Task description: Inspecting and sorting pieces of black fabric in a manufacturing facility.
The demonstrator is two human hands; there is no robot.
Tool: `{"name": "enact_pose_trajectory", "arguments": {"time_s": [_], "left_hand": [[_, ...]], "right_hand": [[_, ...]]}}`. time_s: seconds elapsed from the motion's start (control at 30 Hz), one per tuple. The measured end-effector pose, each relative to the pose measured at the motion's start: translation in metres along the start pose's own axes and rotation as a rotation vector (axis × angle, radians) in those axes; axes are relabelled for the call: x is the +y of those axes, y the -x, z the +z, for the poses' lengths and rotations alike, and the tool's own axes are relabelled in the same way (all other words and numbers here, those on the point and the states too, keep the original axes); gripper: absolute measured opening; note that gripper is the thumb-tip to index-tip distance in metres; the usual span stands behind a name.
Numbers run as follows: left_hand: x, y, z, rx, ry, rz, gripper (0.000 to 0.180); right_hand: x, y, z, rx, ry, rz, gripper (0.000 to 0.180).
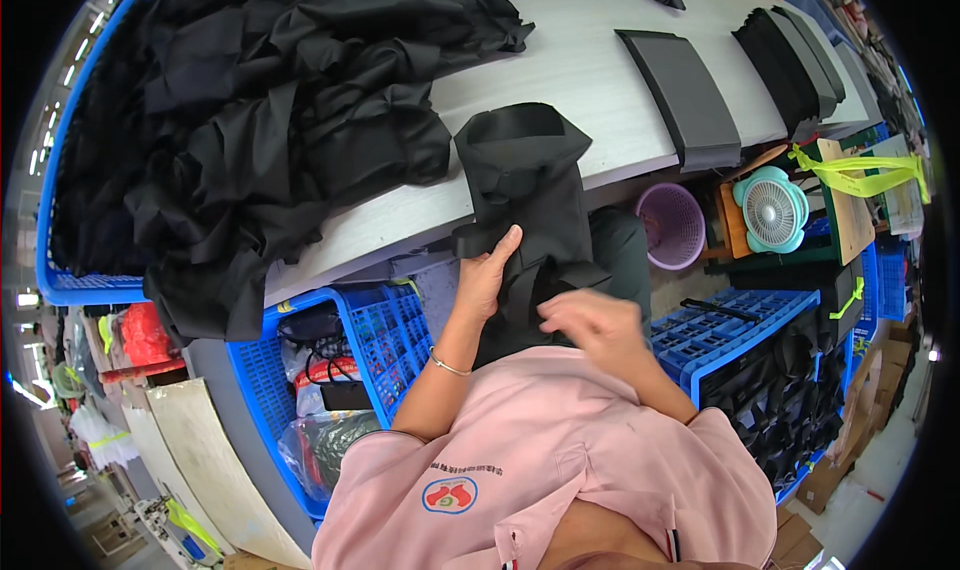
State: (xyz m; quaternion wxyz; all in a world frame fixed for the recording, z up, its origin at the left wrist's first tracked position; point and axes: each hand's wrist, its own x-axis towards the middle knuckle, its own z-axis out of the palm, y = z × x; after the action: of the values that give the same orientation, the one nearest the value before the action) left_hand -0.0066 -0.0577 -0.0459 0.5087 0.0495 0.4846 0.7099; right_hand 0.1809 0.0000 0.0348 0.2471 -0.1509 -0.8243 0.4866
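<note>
Garment, black, hangs over near table edge, top part flat on table, rest draped down toward person's lap. L hand lies against its lower left side, fingers straight & thumb up, pressing fabric, not clamped round it. R hand hovers just right of it below table edge, blurred; fingers loosely curled, grip looks empty, contact w/ garment can't tell. Bracelet on L wrist. Big pile of black cloth covers table's left part, spilling over near edge. Grey piece lies near table's right edge, dark stack at far right corner. Under table: blue crates, purple basket, small fan.
</note>
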Motion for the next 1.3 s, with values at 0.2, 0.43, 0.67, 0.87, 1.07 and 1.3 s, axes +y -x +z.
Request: {"name": "enact_pose_trajectory", "arguments": {"time_s": [0.2,0.43,0.67,0.87,1.07,1.3], "left_hand": [[-0.006,0.017,0.003,-0.120,-0.123,0.041,0.049],[-0.024,0.008,-0.011,-0.236,0.244,-0.277,0.053],[-0.014,0.016,0.008,-0.069,0.011,-0.008,0.047],[-0.018,-0.003,0.005,0.180,-0.426,0.061,0.038],[-0.007,-0.004,-0.027,-0.167,0.127,-0.192,0.038],[-0.044,-0.010,-0.033,-0.427,-0.043,0.132,0.043]], "right_hand": [[0.026,-0.033,-0.041,0.535,0.190,0.226,0.017],[0.062,-0.015,-0.027,0.219,-0.999,0.658,0.027],[0.076,-0.022,-0.019,0.308,-0.793,0.670,0.018],[0.044,-0.036,-0.007,0.363,-0.535,0.643,0.025],[0.064,-0.025,-0.029,0.167,-0.693,0.749,0.023],[0.065,-0.021,0.011,0.144,-1.337,0.810,0.027]]}}
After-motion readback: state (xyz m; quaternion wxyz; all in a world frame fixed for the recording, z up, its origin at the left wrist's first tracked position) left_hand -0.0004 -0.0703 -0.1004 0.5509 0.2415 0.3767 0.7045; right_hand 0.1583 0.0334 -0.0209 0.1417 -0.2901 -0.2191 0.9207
